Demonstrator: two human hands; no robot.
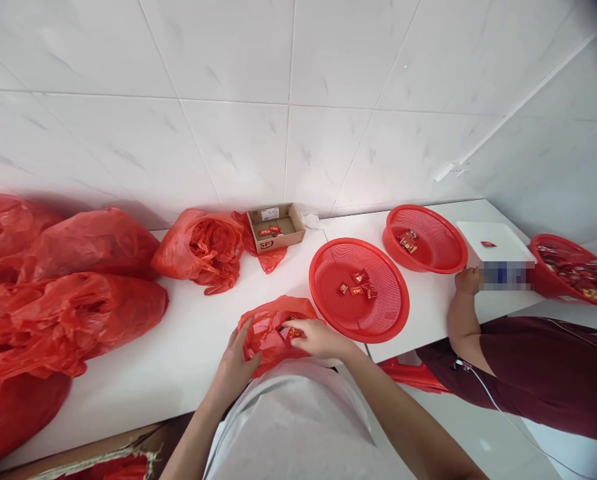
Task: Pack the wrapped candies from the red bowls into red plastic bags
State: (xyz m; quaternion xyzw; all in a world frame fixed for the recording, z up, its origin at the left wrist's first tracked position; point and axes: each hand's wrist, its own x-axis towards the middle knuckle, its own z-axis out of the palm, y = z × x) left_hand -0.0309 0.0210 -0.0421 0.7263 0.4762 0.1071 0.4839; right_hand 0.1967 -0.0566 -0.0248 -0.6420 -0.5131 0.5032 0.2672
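In front of my body a red plastic bag (268, 339) lies on the white table with its mouth spread. My left hand (232, 370) is at the bag's left edge, thumb and fingers apart and touching the plastic. Over the right side of the mouth, my right hand (321, 339) pinches small red-wrapped packets (292, 333); how many is unclear. Just right of the bag stands a red mesh basket (328, 313) with several loose red packets (358, 288) in the bottom.
A small cardboard box (286, 241) with red packets stands at the back. Full red bags (113, 307) crowd the left. Another red basket (428, 260) stands right, near a white scale-like device (498, 240). A co-worker's hand (471, 280) is beside it; their other reaches into a filled basket (548, 280).
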